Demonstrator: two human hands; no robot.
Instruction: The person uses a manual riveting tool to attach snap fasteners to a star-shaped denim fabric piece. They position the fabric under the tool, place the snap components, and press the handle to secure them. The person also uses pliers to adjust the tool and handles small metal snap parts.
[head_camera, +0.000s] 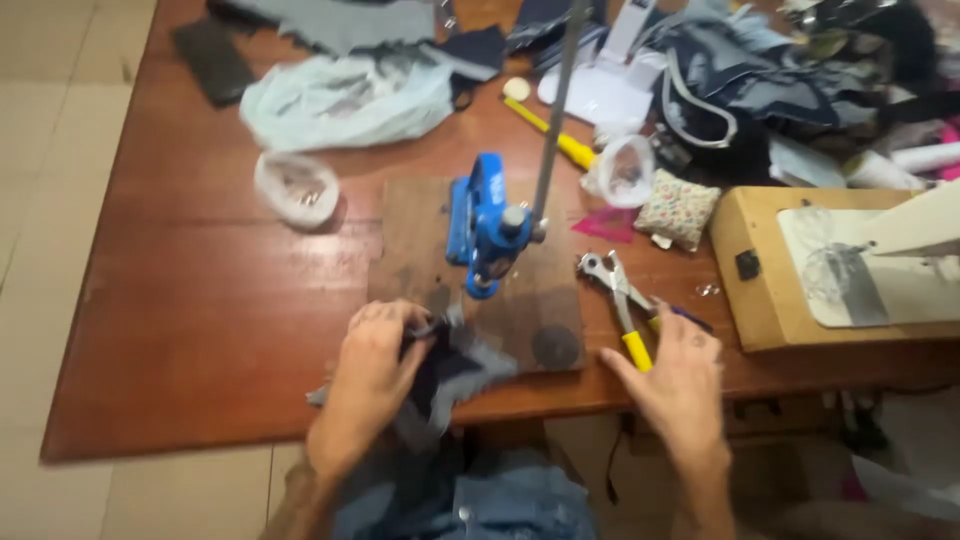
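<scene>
My left hand (375, 370) grips a piece of dark denim fabric (455, 370) at the front of a wooden board (420, 230), just below a blue hand press (487, 225) with a long metal lever (555, 100). My right hand (680, 385) rests on the table edge with its fingers on the yellow handles of a pair of pliers (620, 295); whether it grips them is unclear. More denim lies in my lap (500, 500).
The brown wooden table (200, 300) carries a pale plastic bag (345, 100), a small bag of metal parts (297, 187), a yellow-handled tool (550, 130), a patterned pincushion (680, 208), heaps of denim (760, 70) and a sewing machine base (830, 270) at right.
</scene>
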